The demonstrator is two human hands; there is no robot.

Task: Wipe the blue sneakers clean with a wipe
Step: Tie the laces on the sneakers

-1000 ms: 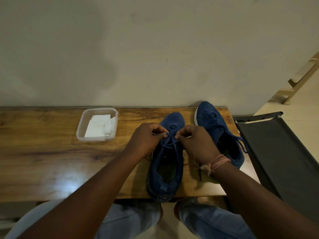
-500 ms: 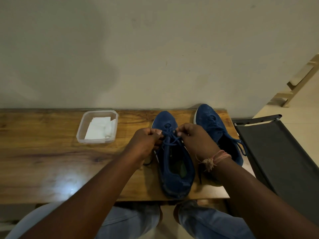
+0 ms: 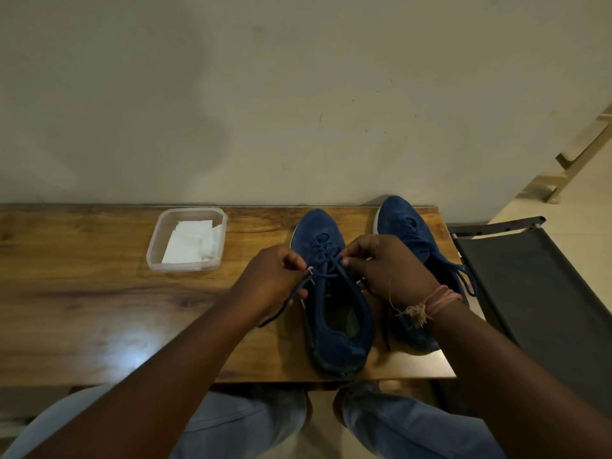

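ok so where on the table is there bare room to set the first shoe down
Bare wooden table left of and in front of the clear plastic tub of white wipes. Crowded at the right end, where both blue sneakers and both hands work.

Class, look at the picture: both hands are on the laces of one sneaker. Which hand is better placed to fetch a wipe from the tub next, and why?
Probably the left hand: the tub of wipes sits on its side of the near sneaker, so the right hand would have to cross over.
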